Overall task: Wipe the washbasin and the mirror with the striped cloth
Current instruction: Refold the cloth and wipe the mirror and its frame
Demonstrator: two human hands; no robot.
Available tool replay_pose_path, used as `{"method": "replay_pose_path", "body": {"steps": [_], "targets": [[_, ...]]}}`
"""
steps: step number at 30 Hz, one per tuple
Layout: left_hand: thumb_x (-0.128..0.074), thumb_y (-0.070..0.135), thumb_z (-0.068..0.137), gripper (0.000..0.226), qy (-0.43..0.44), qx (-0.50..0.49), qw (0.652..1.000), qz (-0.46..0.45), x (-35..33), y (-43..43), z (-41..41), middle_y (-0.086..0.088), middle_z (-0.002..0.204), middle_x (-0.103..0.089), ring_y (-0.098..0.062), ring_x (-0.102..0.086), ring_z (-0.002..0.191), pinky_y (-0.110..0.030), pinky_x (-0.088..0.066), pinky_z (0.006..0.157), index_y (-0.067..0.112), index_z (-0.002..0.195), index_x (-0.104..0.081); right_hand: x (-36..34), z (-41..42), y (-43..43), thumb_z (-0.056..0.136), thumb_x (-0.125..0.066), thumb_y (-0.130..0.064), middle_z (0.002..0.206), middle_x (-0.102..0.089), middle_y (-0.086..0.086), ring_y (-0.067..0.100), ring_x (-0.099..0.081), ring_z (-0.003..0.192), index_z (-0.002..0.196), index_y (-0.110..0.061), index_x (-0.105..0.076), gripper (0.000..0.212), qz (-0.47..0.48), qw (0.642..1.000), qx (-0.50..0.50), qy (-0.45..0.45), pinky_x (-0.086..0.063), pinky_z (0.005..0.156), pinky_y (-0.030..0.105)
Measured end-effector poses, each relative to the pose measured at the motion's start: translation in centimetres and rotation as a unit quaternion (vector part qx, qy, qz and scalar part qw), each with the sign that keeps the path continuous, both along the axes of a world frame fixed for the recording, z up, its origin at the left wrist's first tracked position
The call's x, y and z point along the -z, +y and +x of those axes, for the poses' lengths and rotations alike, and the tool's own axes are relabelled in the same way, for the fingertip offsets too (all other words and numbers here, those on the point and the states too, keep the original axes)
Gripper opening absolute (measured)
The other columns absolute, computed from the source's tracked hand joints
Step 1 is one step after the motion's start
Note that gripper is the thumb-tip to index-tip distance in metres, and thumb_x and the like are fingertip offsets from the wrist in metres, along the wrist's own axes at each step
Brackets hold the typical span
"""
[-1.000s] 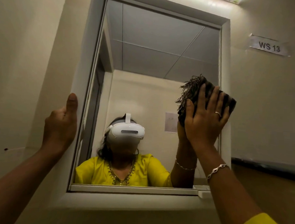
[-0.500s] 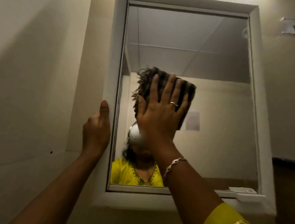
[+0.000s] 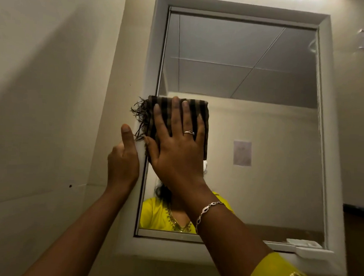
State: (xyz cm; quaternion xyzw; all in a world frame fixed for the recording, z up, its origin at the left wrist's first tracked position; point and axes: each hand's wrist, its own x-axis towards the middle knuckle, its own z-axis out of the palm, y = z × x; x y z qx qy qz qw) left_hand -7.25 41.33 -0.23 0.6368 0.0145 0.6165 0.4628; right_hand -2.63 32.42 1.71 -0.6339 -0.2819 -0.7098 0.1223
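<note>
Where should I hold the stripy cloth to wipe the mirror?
Press a flat palm on the folded middle of the striped cloth, coming straight at the glass from in front, as the right hand does. It lies flat against the mirror, so no edge sticks out to pinch, and the fringe on its left is probably too floppy to steer by.

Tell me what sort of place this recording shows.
Probably a washroom or a similar small indoor room: a framed mirror on a plain wall, a striped cloth pressed against its glass by the right hand, and ceiling panels reflected in it.
</note>
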Motion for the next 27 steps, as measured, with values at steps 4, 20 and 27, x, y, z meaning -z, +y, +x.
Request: {"method": "replay_pose_path", "body": {"steps": [4, 20, 27], "targets": [[-0.011, 0.048, 0.096, 0.063, 0.004, -0.033, 0.999, 0.008, -0.1, -0.3, -0.3, -0.007, 0.052, -0.037, -0.022, -0.036, 0.049, -0.032, -0.026, 0.051, 0.011, 0.052, -0.035, 1.0, 0.5, -2.6, 0.091, -0.035, -0.048, 0.154, -0.022, 0.013, 0.030, -0.014, 0.144, 0.145, -0.023, -0.030, 0.059, -0.035, 0.999, 0.001, 0.008, -0.006, 0.115, 0.047], [-0.005, 0.072, 0.083, 0.106, 0.051, -0.049, 0.997, 0.041, 0.2, 0.2, 0.0, -0.044, 0.080, -0.058, -0.051, -0.060, 0.072, -0.059, -0.049, 0.074, -0.021, 0.081, -0.055, 2.0, 6.0, -20.3, 0.095, -0.016, -0.053, 0.155, -0.020, 0.013, 0.026, -0.012, 0.143, 0.146, -0.024, -0.021, 0.059, 0.082, 0.991, 0.098, 0.045, -0.007, 0.115, 0.042], [-0.008, 0.072, 0.083, 0.100, 0.055, -0.034, 0.998, 0.018, 0.3, 0.2, 0.2, -0.045, 0.085, -0.056, -0.055, -0.059, 0.077, -0.063, -0.048, 0.074, -0.017, 0.086, -0.053, 2.4, 6.5, -20.9, 0.095, -0.011, -0.054, 0.154, -0.022, 0.014, 0.030, -0.018, 0.142, 0.147, -0.022, -0.024, 0.062, 0.161, 0.976, 0.134, 0.060, -0.007, 0.114, 0.041]]}}
